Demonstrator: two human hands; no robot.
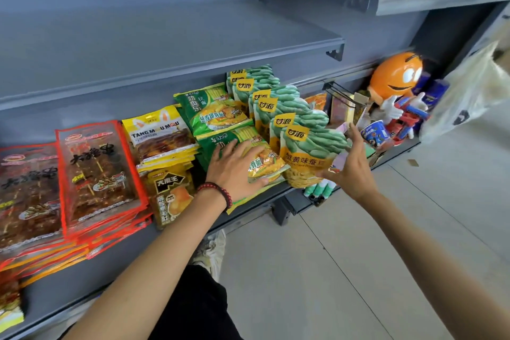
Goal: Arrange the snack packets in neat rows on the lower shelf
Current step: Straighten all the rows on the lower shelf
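The left hand (237, 165) lies flat with its fingers spread, pressing on the front green noodle packet (262, 163), a beaded bracelet (218, 193) on its wrist. The right hand (350, 163) is held with straight fingers, grasping nothing, against the right side of the foremost green-and-yellow bean packet (309, 152). That packet heads a row of upright bean packets (276, 96) running back along the grey lower shelf (55, 298), with yellow packets (160, 135) and red-edged packets (99, 174) lying further left and an orange figure (394, 77) at the far right end.
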